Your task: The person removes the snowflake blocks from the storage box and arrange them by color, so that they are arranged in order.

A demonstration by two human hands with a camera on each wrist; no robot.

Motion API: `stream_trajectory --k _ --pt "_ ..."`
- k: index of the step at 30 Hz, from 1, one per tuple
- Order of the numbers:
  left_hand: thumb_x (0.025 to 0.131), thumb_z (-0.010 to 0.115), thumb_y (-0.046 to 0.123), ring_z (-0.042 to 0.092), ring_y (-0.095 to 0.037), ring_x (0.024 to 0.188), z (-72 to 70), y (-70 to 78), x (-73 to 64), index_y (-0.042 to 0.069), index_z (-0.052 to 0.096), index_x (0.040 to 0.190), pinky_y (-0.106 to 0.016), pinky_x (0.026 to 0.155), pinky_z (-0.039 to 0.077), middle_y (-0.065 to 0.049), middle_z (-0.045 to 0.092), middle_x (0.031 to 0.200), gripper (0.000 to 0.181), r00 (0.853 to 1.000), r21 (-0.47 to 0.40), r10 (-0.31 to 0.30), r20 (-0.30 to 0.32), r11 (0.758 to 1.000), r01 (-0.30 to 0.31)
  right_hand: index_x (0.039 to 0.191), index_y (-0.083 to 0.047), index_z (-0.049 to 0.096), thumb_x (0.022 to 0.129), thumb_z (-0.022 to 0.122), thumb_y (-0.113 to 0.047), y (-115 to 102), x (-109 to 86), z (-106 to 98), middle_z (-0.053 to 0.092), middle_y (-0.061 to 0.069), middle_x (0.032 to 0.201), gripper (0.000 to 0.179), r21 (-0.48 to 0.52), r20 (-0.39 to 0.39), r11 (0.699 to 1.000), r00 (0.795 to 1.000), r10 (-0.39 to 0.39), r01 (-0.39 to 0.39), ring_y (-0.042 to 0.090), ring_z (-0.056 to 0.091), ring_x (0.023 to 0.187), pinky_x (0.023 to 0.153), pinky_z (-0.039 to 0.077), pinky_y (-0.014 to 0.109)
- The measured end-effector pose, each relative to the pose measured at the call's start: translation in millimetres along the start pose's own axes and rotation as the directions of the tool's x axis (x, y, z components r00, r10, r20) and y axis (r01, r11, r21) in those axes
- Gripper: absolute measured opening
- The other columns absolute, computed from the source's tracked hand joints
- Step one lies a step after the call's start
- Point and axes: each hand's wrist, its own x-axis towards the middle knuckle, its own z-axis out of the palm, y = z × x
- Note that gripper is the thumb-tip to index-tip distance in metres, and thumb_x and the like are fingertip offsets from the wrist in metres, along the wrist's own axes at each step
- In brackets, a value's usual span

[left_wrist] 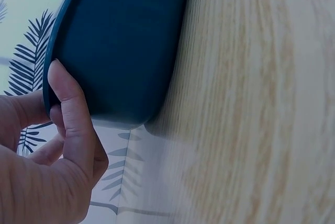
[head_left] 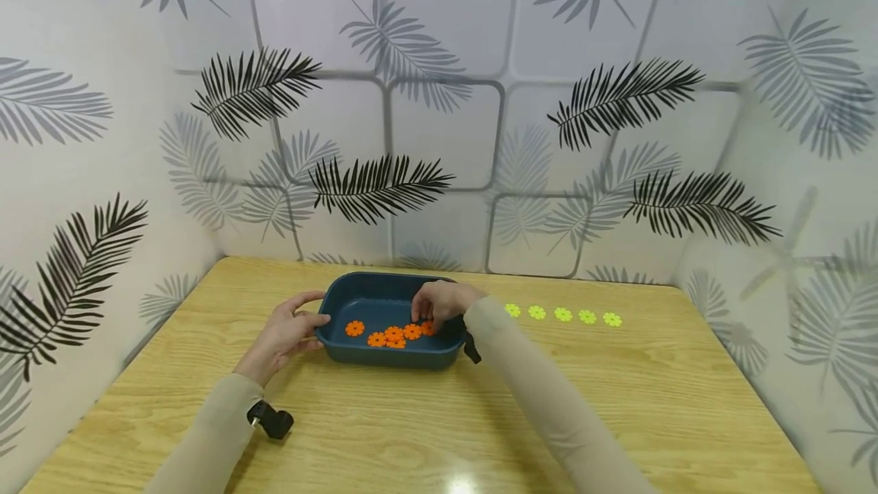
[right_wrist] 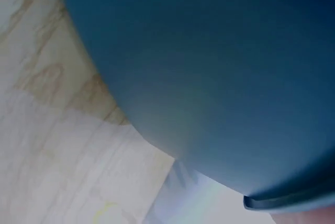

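Gripping the left rim of a dark blue, rounded-rectangular basin, the left hand has thumb and fingers closed on its wall. Inside, one orange, flat, flower-shaped piece lies apart at left; more orange pieces cluster rightward, some overlapping. Over the right end, the right hand dips its bent fingers to them; whether they pinch one, I cannot tell. The basin stands on the wood-grained table, open side up, long axis running left to right. Farther right, five yellow-green, flower-shaped pieces form a row.
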Motion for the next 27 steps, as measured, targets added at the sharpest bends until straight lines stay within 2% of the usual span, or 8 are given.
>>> stream_trajectory --k 6,11,15,23,27 --pt "0.096 0.060 0.009 0.068 -0.016 0.072 0.4 1.5 -0.5 0.015 0.039 0.148 -0.028 0.062 0.059 -0.014 0.065 0.102 0.057 1.000 0.002 -0.006 -0.007 1.000 0.006 0.100 -0.009 0.071 0.079 0.078 0.005 0.3 3.3 4.6 0.064 0.002 0.096 0.027 0.007 -0.015 0.999 0.999 -0.032 0.033 0.012 0.058 0.086 0.079 0.054 0.025" --pt "0.096 0.061 0.009 0.068 -0.017 0.073 0.4 1.1 -0.3 0.015 0.040 0.148 -0.028 0.062 0.059 -0.014 0.064 0.101 0.057 1.000 0.002 -0.006 -0.008 1.000 0.006 0.102 -0.008 0.071 0.081 0.076 0.003 -1.3 4.1 7.4 0.064 0.002 0.096 0.025 0.046 0.008 0.997 0.998 -0.060 0.059 0.011 0.057 0.085 0.077 0.053 0.023" --pt "0.095 0.061 0.009 0.068 -0.018 0.075 1.0 -0.1 0.2 0.015 0.040 0.148 -0.027 0.061 0.059 -0.014 0.064 0.101 0.057 1.000 0.002 -0.003 -0.006 1.000 0.003 0.101 -0.009 0.071 0.083 0.075 0.002 -1.8 4.3 9.5 0.064 0.001 0.094 0.022 0.042 0.017 0.997 0.998 -0.063 0.062 0.011 0.056 0.082 0.075 0.052 0.023" --pt "0.096 0.060 0.008 0.068 -0.018 0.075 0.3 -0.5 -1.0 0.015 0.039 0.149 -0.026 0.061 0.059 -0.017 0.064 0.105 0.057 1.000 0.003 -0.002 -0.005 1.000 0.002 0.102 -0.013 0.071 0.084 0.075 -0.001 0.7 5.3 10.8 0.067 0.000 0.101 0.022 -0.001 -0.035 0.994 0.993 -0.111 0.111 0.011 0.060 0.091 0.082 0.054 0.026" --pt "0.096 0.060 0.008 0.069 -0.019 0.076 0.4 0.6 -1.0 0.015 0.039 0.149 -0.027 0.061 0.059 -0.018 0.063 0.106 0.058 1.000 0.002 -0.001 -0.005 1.000 0.001 0.103 -0.012 0.072 0.087 0.071 0.000 0.5 4.8 9.9 0.069 0.002 0.101 0.021 0.038 -0.066 0.991 0.990 -0.125 0.128 0.013 0.064 0.088 0.075 0.056 0.027"
